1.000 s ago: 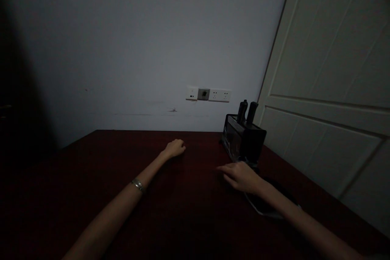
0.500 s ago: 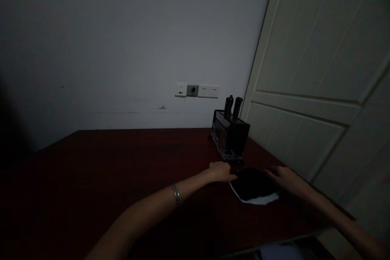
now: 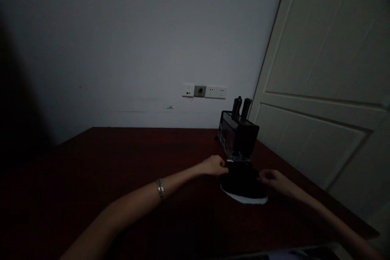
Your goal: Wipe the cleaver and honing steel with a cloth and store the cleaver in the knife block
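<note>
A dark, flat object with a white lower edge [image 3: 243,185] lies on the dark red table [image 3: 137,170], just in front of a black knife block. My left hand [image 3: 213,165], a bracelet on its wrist, grips the object's left upper edge with curled fingers. My right hand [image 3: 271,179] pinches its right edge. The far side of the object looks raised off the table. The room is dim and I cannot make out what the object is.
A black knife block [image 3: 239,138] with two dark handles stands at the table's far right, near the wall. Wall sockets [image 3: 204,91] sit above the table. A pale door [image 3: 329,89] fills the right side, close to the table's right edge.
My left hand crossed from the table's middle to the dark object's left edge. My right hand shifted to its right edge. Both now grip it, and its far side has lifted.
</note>
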